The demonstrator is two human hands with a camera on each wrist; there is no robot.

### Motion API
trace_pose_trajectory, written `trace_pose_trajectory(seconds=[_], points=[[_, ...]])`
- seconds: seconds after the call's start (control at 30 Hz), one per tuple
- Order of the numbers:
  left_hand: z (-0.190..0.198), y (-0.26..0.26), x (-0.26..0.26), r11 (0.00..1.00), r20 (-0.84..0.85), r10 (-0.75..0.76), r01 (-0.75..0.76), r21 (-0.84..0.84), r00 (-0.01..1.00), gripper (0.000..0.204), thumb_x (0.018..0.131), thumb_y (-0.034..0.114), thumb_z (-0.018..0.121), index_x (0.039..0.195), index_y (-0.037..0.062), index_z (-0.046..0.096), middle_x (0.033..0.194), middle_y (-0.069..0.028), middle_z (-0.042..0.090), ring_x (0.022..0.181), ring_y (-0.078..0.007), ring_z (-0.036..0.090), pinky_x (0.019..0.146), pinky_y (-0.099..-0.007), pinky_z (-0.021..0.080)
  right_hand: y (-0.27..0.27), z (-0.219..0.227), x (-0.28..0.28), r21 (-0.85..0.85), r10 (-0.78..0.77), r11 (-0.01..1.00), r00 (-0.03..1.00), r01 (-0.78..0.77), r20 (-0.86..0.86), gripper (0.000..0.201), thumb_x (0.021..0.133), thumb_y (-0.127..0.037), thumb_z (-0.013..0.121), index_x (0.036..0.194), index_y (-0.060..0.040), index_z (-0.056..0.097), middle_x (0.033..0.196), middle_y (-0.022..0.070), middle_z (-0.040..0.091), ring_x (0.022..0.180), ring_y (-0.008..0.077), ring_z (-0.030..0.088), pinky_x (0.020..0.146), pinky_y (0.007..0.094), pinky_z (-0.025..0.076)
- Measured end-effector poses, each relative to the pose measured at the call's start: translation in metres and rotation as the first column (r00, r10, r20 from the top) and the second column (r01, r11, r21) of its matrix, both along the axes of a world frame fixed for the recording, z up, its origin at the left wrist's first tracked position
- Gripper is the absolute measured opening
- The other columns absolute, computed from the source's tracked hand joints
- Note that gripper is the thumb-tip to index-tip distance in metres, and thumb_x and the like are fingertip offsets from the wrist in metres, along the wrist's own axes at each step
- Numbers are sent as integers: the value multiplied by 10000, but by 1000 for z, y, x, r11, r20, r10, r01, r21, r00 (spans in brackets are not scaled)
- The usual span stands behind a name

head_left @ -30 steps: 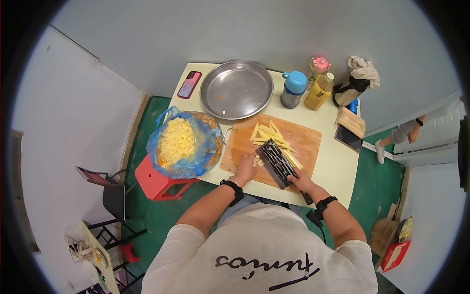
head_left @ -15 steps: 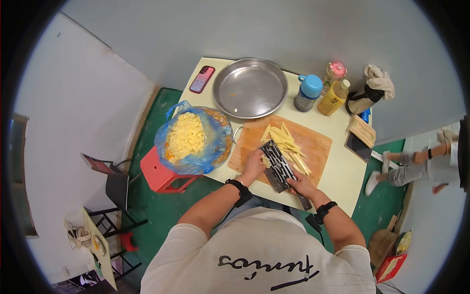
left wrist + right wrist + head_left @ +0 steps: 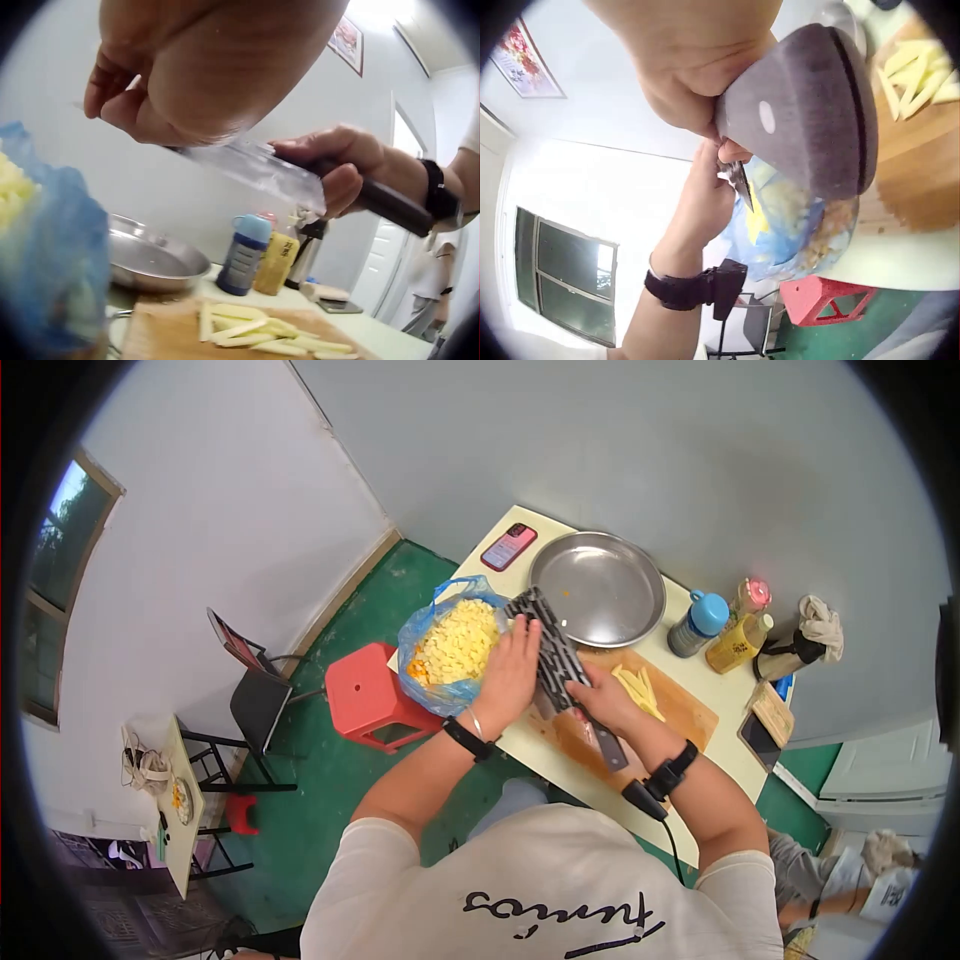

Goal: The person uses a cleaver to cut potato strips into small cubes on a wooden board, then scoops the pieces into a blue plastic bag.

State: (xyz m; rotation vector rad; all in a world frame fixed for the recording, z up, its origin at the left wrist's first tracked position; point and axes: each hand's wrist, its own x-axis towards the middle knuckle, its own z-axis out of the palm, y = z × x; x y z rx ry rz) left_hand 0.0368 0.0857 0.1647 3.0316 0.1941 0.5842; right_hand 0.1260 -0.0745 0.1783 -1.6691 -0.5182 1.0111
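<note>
A: Cleaver (image 3: 545, 647)?
B: Over bag of diced pcs (image 3: 452, 645), table's (image 3: 520, 745) left edge. R hand (image 3: 603, 703) fingers wrapped on handle.
A: L hand (image 3: 510, 672)?
B: Fingers together, flat on blade.

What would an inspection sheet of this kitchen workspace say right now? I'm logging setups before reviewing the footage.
Surface: pale table, crowded, wooden cutting board on it.
Job's things: cleaver held flat above the table's left end, beside the blue bag of diced pieces; cut strips lie on the board.
Clutter: steel pan, phone, blue-capped jar, yellow bottle, flask with cloth.
Grippers: right hand grips the cleaver's handle; left hand, fingers straight, rests against the blade.
Cables: black lead hangs from the right wrist unit.
Surroundings: green floor, red stool, black chair, another person at lower right.
</note>
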Motion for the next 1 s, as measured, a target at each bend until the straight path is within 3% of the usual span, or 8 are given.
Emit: trace_pose_trajectory(seconds=[0.2, 0.33, 0.53, 0.73, 0.8, 0.87, 0.9, 1.0], points=[[-40, 69, -23, 986, -31, 166, -166, -4, 986, 620, 732, -6, 475, 1314, -117, 294, 1324, -267, 376, 1078, -367, 466, 891, -397, 401, 59, -14, -3, -28, 71, 997, 988, -75, -136, 177, 869, -105, 527, 1015, -9, 496, 682, 54, 546, 424, 110, 489, 381, 255, 405], [-71, 92, -42, 974, -235, 191, -213, -72, 953, 587, 798, 40, 428, 1355, -58, 273, 1408, -233, 283, 1207, -367, 382, 972, -451, 333, 56, -12, 1, -110, 47, 992, 994, -58, -98, 144, 867, -106, 532, 970, -12, 496, 673, 52, 542, 431, 110, 494, 389, 259, 414], [-65, 101, -40, 973, -442, 194, -229, -25, 876, 590, 810, 31, 429, 1375, -20, 267, 1449, -202, 232, 1310, -384, 271, 1035, -508, 271, 0, 3, 17, -11, -1, 1000, 997, 0, -80, 150, 873, -127, 532, 992, -37, 521, 666, 19, 526, 447, 93, 481, 417, 237, 414], [-35, 109, -22, 961, -606, 129, -250, -120, 785, 603, 790, 21, 473, 1363, -16, 287, 1433, -211, 270, 1296, -394, 302, 1030, -475, 312, -99, -9, 22, -79, -160, 984, 987, 158, -24, 137, 878, -120, 530, 988, -38, 525, 672, 19, 529, 458, 88, 485, 421, 237, 414], [-15, 95, -13, 973, -521, 160, -223, -61, 838, 524, 768, 5, 485, 1283, -31, 397, 1333, -223, 409, 1221, -393, 398, 984, -436, 369, -132, -11, 15, -94, -222, 971, 975, 220, -15, 133, 879, -116, 527, 986, -37, 526, 671, 21, 531, 457, 88, 485, 420, 238, 415], [8, 73, 3, 965, -342, 109, -181, -187, 934, 411, 740, -15, 491, 1150, -42, 511, 1157, -213, 541, 1106, -381, 489, 908, -433, 411, -163, -16, 5, -168, -314, 937, 949, 306, -20, 105, 881, -105, 520, 959, -35, 519, 667, 23, 528, 451, 90, 483, 415, 239, 414], [-4, 61, 12, 966, -42, 21, -31, -255, 999, 285, 728, -21, 490, 1000, -35, 576, 971, -214, 595, 975, -371, 547, 831, -438, 436, -181, -32, 2, -164, -354, 925, 935, 343, -40, 102, 878, -101, 520, 958, -37, 518, 657, 20, 529, 451, 91, 488, 412, 240, 414], [-20, 0, 46, 877, -22, -167, 138, -461, 986, 277, 731, -34, 483, 983, -32, 599, 923, -250, 594, 919, -385, 560, 806, -428, 456, -216, -54, -16, -256, -449, 864, 893, 434, -2, 106, 876, -100, 523, 960, -36, 519, 653, 20, 539, 450, 92, 495, 412, 238, 416]])
